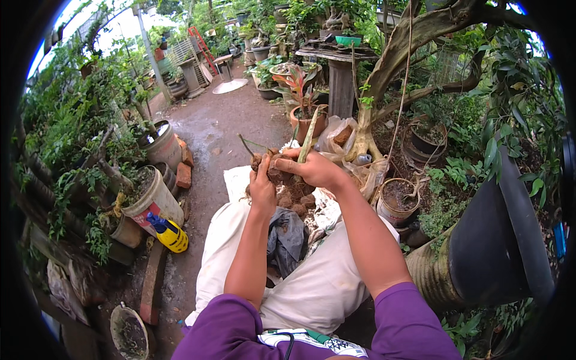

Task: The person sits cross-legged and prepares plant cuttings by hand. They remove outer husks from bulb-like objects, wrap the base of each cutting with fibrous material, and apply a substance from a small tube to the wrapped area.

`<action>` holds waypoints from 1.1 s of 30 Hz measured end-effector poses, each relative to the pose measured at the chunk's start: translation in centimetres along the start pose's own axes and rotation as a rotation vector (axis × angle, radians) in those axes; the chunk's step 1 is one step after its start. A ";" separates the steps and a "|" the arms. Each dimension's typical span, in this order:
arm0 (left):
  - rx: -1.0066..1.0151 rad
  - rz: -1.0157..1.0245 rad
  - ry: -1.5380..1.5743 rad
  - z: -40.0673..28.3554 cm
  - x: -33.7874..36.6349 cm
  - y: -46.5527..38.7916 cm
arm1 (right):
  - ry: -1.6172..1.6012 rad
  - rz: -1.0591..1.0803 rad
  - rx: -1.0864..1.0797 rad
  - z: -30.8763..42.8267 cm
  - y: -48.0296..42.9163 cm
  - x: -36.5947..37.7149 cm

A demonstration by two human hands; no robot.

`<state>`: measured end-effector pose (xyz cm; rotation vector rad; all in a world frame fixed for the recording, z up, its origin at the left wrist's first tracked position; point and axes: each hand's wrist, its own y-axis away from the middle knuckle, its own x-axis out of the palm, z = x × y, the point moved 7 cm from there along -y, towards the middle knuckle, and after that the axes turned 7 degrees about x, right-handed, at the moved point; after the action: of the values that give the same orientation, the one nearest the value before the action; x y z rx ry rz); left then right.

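Observation:
Ahead of my knees, both hands are close together on a brown fibrous root clump [279,173]. My left hand [262,184] grips its left side with the fingers pointing up. My right hand [310,168] presses its thumb on the top of the clump, and a long pale green, pointed leaf [308,137] rises beside its fingers. A thin dark stem [245,145] sticks out to the left of the clump. Below the hands lie several brown fibrous lumps [299,204], and a dark grey plastic bag [286,238] hangs between my knees.
A yellow spray bottle [173,236] leans by a large white bucket [155,198] on the left, near a brick [183,175]. A small pot [398,200], clear plastic bags [337,135] and a large black container [486,238] are on the right. A potted red-leaved plant [303,94] stands ahead.

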<state>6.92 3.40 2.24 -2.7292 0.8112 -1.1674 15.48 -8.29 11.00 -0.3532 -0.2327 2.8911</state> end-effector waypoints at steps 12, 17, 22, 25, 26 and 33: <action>-0.140 0.055 0.086 -2.1 2.8 1.6 | -0.249 -0.147 0.220 -1.5 0.4 -1.2; -0.030 0.155 -0.368 -3.4 1.7 0.4 | 0.084 -0.201 0.289 -4.3 -0.6 -3.2; -0.019 0.304 -0.415 -3.6 3.3 1.5 | 0.074 -0.235 0.184 -2.5 -0.1 -2.7; -0.168 0.270 -0.352 -2.5 2.6 1.2 | 0.319 -0.302 0.149 -2.6 -0.4 -3.1; -0.257 0.325 -0.285 -2.1 2.4 1.2 | 0.318 -0.253 0.181 -2.6 -0.2 -3.2; -0.469 0.473 -0.346 -2.4 2.3 1.9 | 0.338 -0.290 0.220 -1.3 1.2 -2.7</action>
<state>5.79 0.98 4.94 -2.6953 1.7140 -0.4359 18.17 -9.89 10.19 -0.6929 0.0849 2.4916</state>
